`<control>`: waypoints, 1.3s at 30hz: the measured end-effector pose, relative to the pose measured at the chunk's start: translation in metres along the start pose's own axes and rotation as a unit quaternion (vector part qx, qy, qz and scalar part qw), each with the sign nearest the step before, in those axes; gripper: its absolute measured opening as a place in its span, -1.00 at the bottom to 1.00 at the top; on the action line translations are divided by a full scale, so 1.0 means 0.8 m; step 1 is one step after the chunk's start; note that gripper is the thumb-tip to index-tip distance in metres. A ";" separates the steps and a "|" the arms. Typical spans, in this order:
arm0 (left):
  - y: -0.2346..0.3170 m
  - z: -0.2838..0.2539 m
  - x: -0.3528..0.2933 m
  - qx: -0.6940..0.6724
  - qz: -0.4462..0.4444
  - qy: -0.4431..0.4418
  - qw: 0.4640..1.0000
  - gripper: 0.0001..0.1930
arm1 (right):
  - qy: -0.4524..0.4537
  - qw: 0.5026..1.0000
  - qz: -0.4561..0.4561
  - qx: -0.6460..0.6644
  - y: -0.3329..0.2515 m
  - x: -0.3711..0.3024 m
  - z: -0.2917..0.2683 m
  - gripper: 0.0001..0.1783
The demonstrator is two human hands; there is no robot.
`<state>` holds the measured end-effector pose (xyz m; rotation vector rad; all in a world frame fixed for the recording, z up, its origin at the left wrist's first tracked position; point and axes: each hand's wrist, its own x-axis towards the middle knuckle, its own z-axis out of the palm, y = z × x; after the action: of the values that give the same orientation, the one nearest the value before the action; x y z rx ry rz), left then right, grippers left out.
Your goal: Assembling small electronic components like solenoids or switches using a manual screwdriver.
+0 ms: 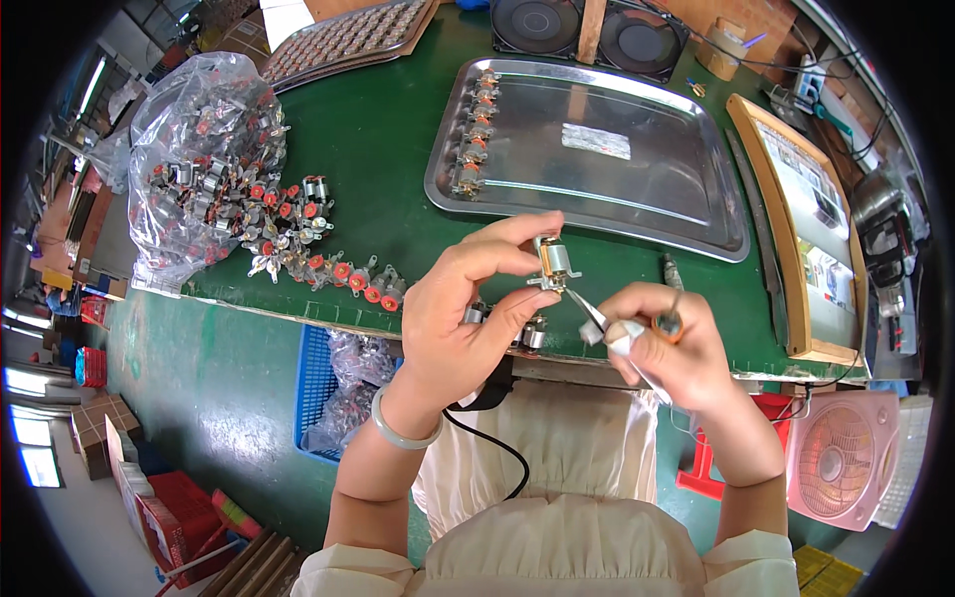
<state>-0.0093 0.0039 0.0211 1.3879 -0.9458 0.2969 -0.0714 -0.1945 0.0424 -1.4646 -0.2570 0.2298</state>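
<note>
My left hand [450, 303] pinches a small motor-like part [553, 261] between thumb and fingers, above the table's front edge. The part has a silver cylinder and thin metal tabs. My right hand [676, 343] is closed around tweezers [587, 306], whose tips reach the lower end of that part; whether they touch it, I cannot tell. White wrapping shows at the right thumb and fingers. A tool with an orange ring [668, 322] and a dark shaft shows at the right hand; whether it is held is unclear. Similar parts [535, 333] sit behind my left hand.
A steel tray [637, 214] carries a row of parts [477, 134] along its left side. Left, a clear bag [204, 99] spills loose red-ended parts [288, 209]. Fans [537, 25], a wooden frame [796, 229] and a filled tray [343, 45] stand around; a blue basket [314, 383] sits below.
</note>
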 end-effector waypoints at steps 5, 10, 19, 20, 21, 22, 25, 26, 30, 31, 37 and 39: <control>-0.004 0.001 0.000 -0.002 0.015 0.034 0.999 -0.71 | 0.039 0.803 -0.148 -0.576 0.005 0.010 -0.008 -0.72; -0.009 0.007 0.000 -0.090 0.022 0.068 0.993 -0.72 | 0.136 0.837 -0.146 -0.510 -0.005 0.018 0.000 -0.71; -0.008 0.018 -0.002 -0.126 -0.031 0.074 0.989 -0.69 | 0.072 0.908 -0.217 -0.352 -0.027 0.036 0.016 -0.78; -0.008 0.018 -0.002 -0.116 -0.025 0.074 0.990 -0.68 | 0.072 0.906 -0.218 -0.355 -0.026 0.037 0.016 -0.79; -0.008 0.019 -0.003 -0.106 -0.019 0.077 0.991 -0.67 | 0.072 0.905 -0.219 -0.358 -0.025 0.038 0.016 -0.79; -0.008 0.019 -0.004 -0.094 -0.011 0.078 0.992 -0.66 | 0.069 0.904 -0.227 -0.356 -0.024 0.039 0.016 -0.80; -0.010 0.018 -0.006 -0.049 0.007 0.090 0.995 -0.67 | 0.063 0.903 -0.243 -0.349 -0.020 0.040 0.017 -0.81; -0.010 0.017 -0.006 -0.034 0.007 0.088 0.996 -0.67 | 0.061 0.904 -0.245 -0.345 -0.019 0.041 0.017 -0.81; -0.011 0.010 -0.005 0.003 0.027 0.081 0.996 -0.69 | 0.051 0.909 -0.249 -0.330 -0.020 0.043 0.017 -0.81; -0.012 0.009 -0.005 0.006 0.036 0.079 0.996 -0.69 | 0.049 0.909 -0.241 -0.337 -0.020 0.044 0.017 -0.81; -0.013 0.000 -0.005 -0.006 0.028 0.073 0.997 -0.67 | 0.051 0.892 -0.233 -0.384 -0.023 0.045 0.021 -0.75; -0.009 0.000 -0.006 -0.055 -0.028 0.073 0.995 -0.64 | 0.046 0.877 -0.244 -0.411 -0.025 0.049 0.020 -0.72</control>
<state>-0.0071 0.0043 0.0130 1.2717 -0.7900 0.2941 -0.0389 -0.1689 0.0646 -2.1767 -0.6924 -0.4183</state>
